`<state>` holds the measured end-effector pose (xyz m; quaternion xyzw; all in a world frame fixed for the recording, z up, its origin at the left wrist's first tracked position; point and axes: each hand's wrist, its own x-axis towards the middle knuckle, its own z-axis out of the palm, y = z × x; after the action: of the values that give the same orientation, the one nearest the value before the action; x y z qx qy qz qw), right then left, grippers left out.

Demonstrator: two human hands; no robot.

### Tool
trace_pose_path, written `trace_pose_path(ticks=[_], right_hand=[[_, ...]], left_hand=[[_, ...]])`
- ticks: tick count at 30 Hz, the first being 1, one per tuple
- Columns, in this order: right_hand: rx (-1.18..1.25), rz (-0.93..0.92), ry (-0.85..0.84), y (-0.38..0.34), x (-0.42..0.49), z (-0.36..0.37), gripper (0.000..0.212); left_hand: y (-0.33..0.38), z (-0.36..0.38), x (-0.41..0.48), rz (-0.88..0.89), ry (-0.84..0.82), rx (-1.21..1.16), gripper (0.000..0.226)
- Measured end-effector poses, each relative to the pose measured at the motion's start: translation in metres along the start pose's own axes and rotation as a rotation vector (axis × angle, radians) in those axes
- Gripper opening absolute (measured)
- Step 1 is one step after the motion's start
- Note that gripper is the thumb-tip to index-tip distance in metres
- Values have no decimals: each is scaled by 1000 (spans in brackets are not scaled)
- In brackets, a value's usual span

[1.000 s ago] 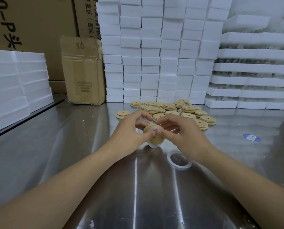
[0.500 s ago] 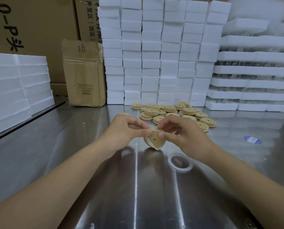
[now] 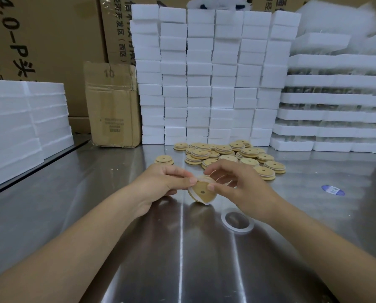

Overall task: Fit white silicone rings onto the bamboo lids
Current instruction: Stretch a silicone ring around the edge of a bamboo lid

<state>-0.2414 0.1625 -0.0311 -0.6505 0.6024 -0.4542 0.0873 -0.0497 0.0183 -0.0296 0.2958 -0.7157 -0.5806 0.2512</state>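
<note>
Steel table [image 3: 73,215], white foam block stacks [image 3: 211,84], cardboard boxes [image 3: 114,110] behind

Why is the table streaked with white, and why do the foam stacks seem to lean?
Head view: the shiny steel table throws overhead light back as bright vertical glare streaks and dimly mirrors the lid just below it. In the same head view, the wide-angle lens bows the foam stacks and cartons toward the frame edges, while the lid at centre stays fairly sharp.

- Your round bamboo lid [image 3: 201,191] is pale tan, with 1 dark centre hole.
- Its thin silicone ring [image 3: 191,195] is white.
- The oval sticker [image 3: 332,190] is blue, marked white.
</note>
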Motion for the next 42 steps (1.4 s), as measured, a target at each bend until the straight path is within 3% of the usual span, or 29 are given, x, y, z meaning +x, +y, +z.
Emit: trace_pose_path(ticks=[10,19,27,32,38,42], right_hand=[[-10,-4,0,11,1,-3,28],[-3,-17,21,17,3,-1,28],[122,-26,28,23,3,-3,29],[118,-44,28,23,5,-1,31],[20,-56,2,31,2,-5,42],[-17,-22,-17,32,3,-8,49]], left_hand=[[-3,-3,-3,115,-15,157,16],[-9,18,-3,197,188,79,13],[-3,4,-5,99,58,69,11],[-3,10,-4,303,235,88,11],[-9,15,-3,395,146,189,7],[-15,15,0,345,149,242,9]])
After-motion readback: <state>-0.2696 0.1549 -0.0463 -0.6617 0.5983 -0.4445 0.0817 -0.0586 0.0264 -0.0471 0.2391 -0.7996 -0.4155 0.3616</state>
